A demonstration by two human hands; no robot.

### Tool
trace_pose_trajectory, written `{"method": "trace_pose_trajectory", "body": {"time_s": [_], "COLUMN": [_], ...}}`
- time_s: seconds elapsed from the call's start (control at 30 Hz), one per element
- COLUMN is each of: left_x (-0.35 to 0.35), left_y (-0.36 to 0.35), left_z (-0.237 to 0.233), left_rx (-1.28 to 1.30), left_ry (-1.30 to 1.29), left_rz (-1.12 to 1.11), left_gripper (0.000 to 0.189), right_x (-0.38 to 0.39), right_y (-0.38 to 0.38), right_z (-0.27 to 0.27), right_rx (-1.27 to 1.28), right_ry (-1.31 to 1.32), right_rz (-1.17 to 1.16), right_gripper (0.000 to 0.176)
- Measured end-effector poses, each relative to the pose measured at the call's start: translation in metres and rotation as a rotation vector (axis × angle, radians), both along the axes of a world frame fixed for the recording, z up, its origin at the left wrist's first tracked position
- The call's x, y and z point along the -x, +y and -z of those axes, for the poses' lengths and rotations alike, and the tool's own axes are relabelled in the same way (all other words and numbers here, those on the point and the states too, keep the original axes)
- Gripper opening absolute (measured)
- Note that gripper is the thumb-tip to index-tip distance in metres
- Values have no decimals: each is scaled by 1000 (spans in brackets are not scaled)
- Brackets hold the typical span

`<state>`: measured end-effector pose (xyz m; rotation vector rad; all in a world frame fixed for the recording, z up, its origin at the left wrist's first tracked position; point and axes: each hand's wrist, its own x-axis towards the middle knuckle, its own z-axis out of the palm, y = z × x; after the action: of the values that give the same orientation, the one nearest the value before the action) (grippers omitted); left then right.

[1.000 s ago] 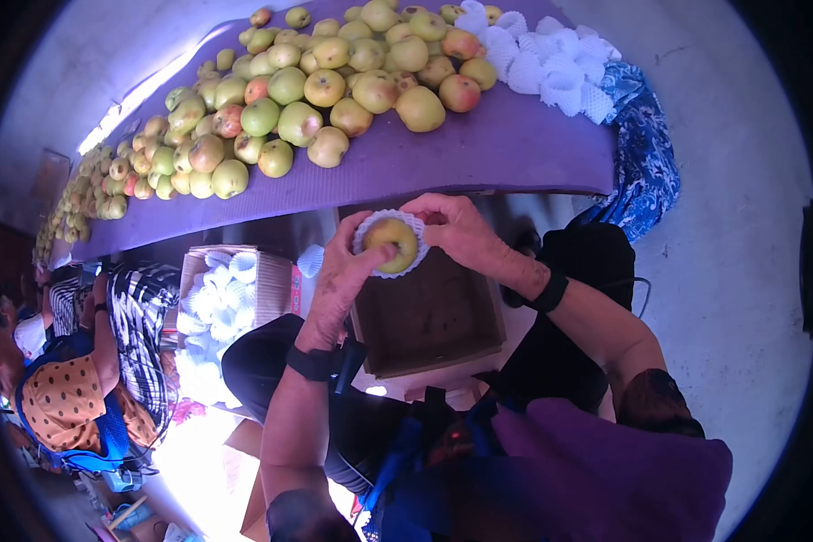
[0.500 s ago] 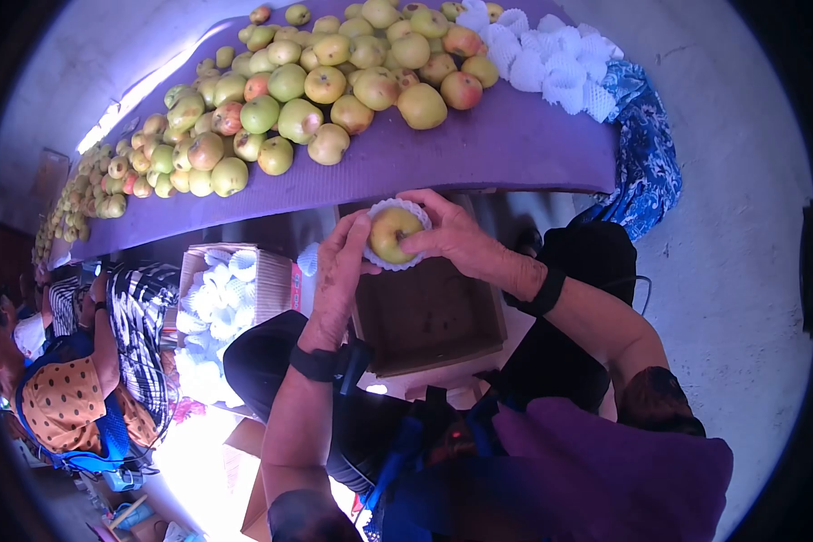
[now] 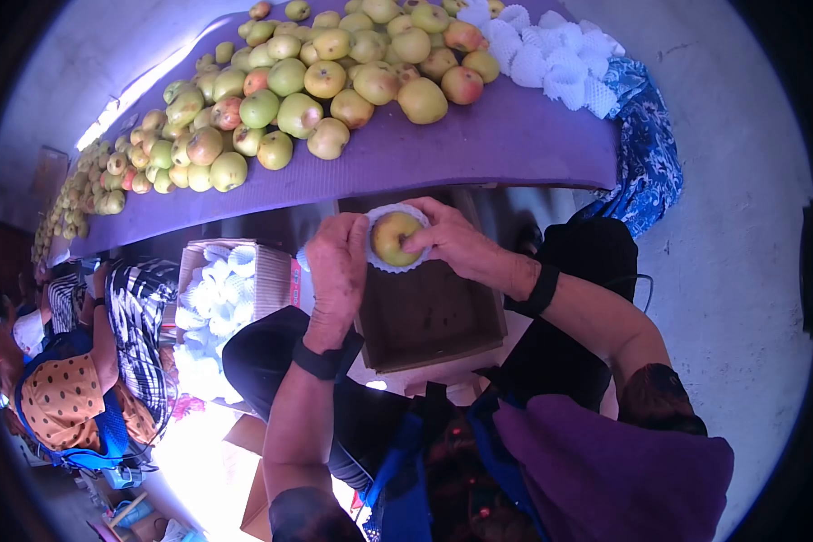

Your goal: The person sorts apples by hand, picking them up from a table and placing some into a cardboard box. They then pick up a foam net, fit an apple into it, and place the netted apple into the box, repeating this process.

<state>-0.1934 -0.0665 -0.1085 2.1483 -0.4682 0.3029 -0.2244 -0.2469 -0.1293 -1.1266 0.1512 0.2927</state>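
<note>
A yellow-green apple with a reddish tint sits in a white foam net above an open cardboard box. My right hand grips the apple and net from the right, its thumb on the apple's face. On the left side, my left hand has its fingers curled closed at the net's edge; its fingertips are partly hidden. Many green, yellow and reddish apples lie piled on the purple-covered table beyond my hands.
White foam nets lie at the table's right end beside a blue patterned cloth. More nets fill a cardboard box at left. A co-worker in an orange dotted top sits at far left.
My left hand has turned, with its fingers now more curled at the net's edge. The apple and net remain between my hands, with the right hand nearly unmoved.
</note>
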Motion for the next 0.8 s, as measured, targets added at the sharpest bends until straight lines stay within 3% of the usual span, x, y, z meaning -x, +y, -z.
{"method": "trace_pose_trajectory", "body": {"time_s": [0.13,0.2,0.3,0.43,0.5,0.63,0.8], "left_x": [0,0,-2,-6,-10,-7,5], "left_y": [-1,0,4,17,25,28,31], "left_z": [-6,-6,-9,-29,-29,-36,-42], "left_rx": [-51,-18,-8,150,315,351,391], "left_ry": [100,317,257,322,273,285,211], "left_rz": [34,49,-13,-107,-84,-59,17], "left_gripper": [18,21,23,24,25,21,14], "right_x": [1,2,2,7,12,18,1], "right_y": [-3,-5,-7,-9,-10,-7,-3], "right_z": [-4,-5,7,45,63,93,177], "right_rx": [-5,5,61,204,331,423,511], "right_ry": [27,48,82,217,321,411,386], "right_rz": [-10,-54,-86,-148,-287,-385,-313], "right_gripper": [58,53,52,48,46,36,25]}}
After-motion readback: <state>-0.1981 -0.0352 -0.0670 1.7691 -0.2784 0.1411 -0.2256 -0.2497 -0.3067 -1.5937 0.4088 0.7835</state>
